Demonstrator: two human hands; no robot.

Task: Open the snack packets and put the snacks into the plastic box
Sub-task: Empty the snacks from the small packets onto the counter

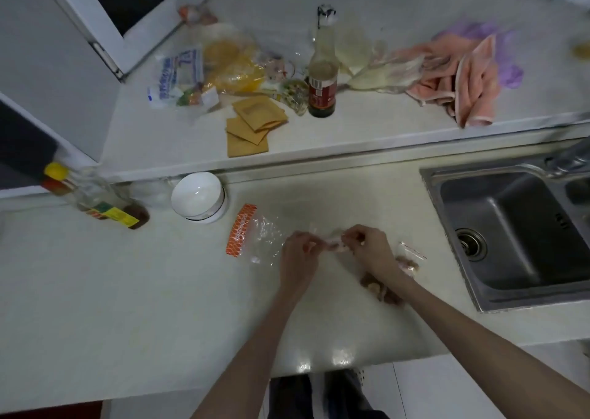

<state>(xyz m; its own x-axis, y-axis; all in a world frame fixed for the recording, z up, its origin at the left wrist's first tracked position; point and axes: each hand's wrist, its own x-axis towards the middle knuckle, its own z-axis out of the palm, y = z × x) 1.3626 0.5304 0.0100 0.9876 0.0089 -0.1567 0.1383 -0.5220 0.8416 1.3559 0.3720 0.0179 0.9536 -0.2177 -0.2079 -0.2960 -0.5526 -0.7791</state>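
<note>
Over the middle of the pale counter, my left hand (298, 252) and my right hand (370, 247) pinch the two ends of a small clear snack packet (333, 243) with a pinkish snack inside. A clear plastic bag with an orange header strip (241, 230) lies flat just left of my left hand. Two more small snack packets lie by my right forearm: one (408, 260) to its right, one (380, 289) partly under it. No plastic box is plainly visible.
A white bowl (198, 196) stands behind the bag. Sauce bottles (95, 199) stand at the left. A steel sink (517, 233) fills the right. The raised ledge (399, 121) holds a dark bottle (322, 80), brown packets (252, 124), food bags (223, 67) and a pink cloth (463, 76).
</note>
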